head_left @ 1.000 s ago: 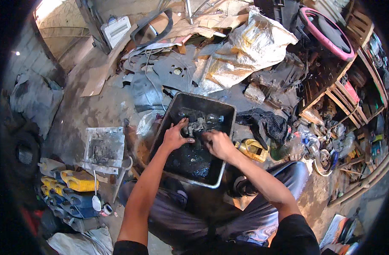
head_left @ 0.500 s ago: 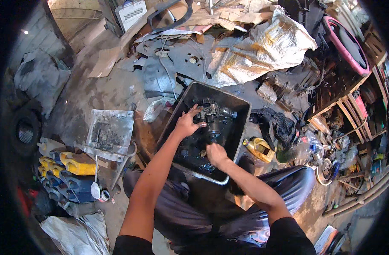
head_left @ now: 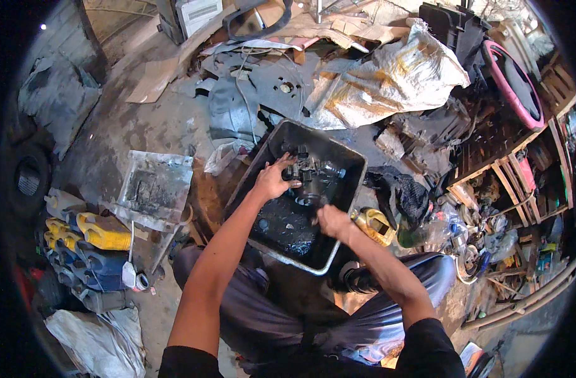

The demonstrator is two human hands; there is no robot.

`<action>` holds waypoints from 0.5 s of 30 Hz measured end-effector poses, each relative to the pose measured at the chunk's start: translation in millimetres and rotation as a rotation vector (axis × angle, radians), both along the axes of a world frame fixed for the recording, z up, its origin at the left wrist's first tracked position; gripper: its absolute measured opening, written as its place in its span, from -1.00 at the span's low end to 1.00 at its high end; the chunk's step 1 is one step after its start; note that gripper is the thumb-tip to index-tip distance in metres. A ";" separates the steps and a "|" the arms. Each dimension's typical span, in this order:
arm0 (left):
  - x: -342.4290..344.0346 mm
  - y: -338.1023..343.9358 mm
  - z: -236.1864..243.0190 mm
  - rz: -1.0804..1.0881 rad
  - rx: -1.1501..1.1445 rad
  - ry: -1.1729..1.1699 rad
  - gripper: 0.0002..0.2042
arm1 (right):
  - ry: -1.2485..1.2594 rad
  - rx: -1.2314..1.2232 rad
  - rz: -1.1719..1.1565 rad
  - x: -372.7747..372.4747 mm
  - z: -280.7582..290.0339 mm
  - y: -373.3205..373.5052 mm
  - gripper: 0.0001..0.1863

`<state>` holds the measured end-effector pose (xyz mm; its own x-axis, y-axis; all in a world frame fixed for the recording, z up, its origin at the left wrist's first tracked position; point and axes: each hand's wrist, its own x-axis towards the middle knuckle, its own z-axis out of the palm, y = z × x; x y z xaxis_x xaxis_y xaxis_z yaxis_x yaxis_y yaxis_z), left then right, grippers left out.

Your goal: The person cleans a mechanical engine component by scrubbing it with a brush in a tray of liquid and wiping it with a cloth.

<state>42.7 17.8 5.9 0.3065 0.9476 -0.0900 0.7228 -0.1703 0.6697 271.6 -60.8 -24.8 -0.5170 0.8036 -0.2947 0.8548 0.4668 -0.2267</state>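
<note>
A black rectangular tub (head_left: 363, 173) stands between my legs, with dark, wet liquid in its bottom. In its far half lies a greasy, dark metal machine part (head_left: 309, 169) with a round end toward me; its exact kind is unclear. My left hand (head_left: 274, 181) grips the part's left side, thumb near and fingers stretched along it. Just right of the round end, my right hand (head_left: 333, 220) is closed in a fist by the tub's right wall. Whatever it holds is hidden by the fingers and blurred.
A cut-open yellow jug (head_left: 375, 227) stands right of the tub. To the left are a dirty metal tray (head_left: 154, 189) and several yellow and dark jugs (head_left: 102, 231). Beyond the tub lies a white sack (head_left: 389, 82); a wooden rack (head_left: 489, 170) stands at right.
My right hand has shifted a little right, away from the part's round end. My left hand keeps its hold. The whole view has shifted slightly.
</note>
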 end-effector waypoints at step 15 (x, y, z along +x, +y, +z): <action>5.3 3.4 0.4 -0.008 0.024 -0.002 -0.26 | 0.932 0.270 -0.486 6.7 118.8 30.8 -0.73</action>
<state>48.0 21.2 6.2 0.3139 0.9471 -0.0661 0.7199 -0.1921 0.6669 278.3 -30.0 94.0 -0.0549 0.9623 0.2665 0.5064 0.2569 -0.8232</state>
